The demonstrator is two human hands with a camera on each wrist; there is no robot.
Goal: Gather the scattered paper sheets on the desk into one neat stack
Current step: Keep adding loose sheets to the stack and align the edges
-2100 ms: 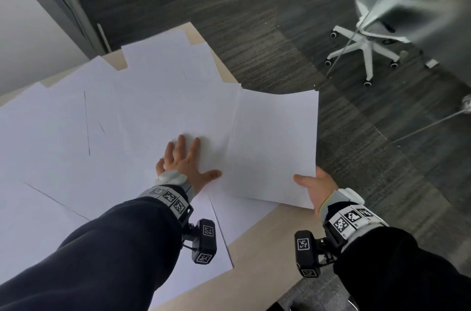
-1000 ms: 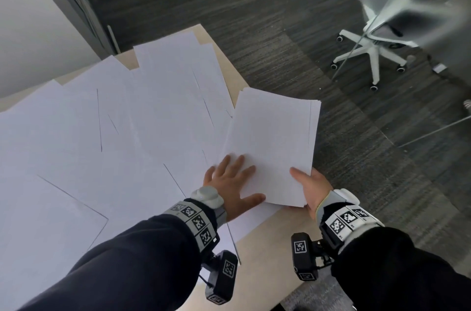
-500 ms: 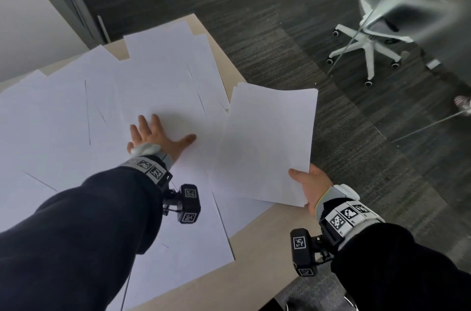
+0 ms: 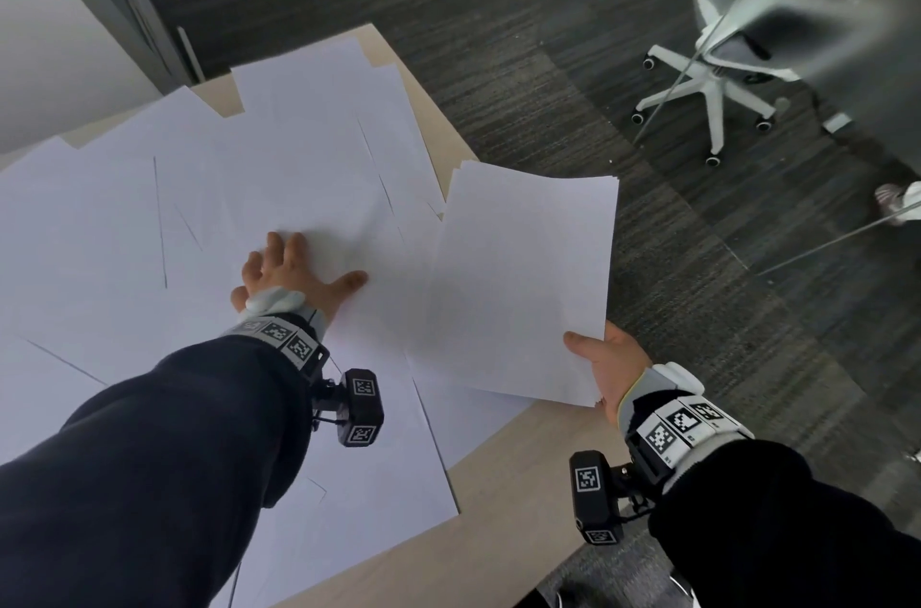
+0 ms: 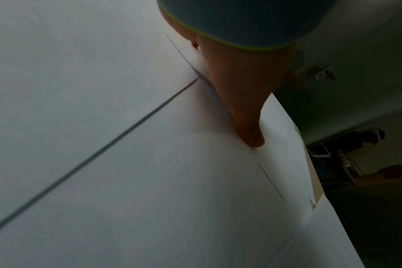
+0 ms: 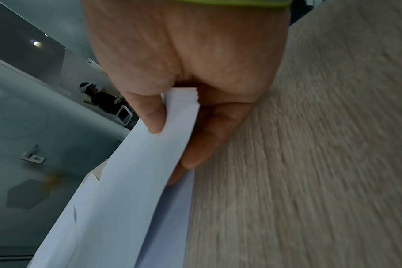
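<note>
While right grip pinches stack, left grip flat on sheets, chair beyond.

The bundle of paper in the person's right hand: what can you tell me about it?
The held stack is several plain white sheets, blank on the side that shows, edges nearly flush but slightly stepped at the gripped corner. The right hand pinches its near right corner, thumb on top, fingers beneath. It slopes up off the desk, bowing a little, overhanging the desk's right edge, its left side over the loose sheets.
</note>
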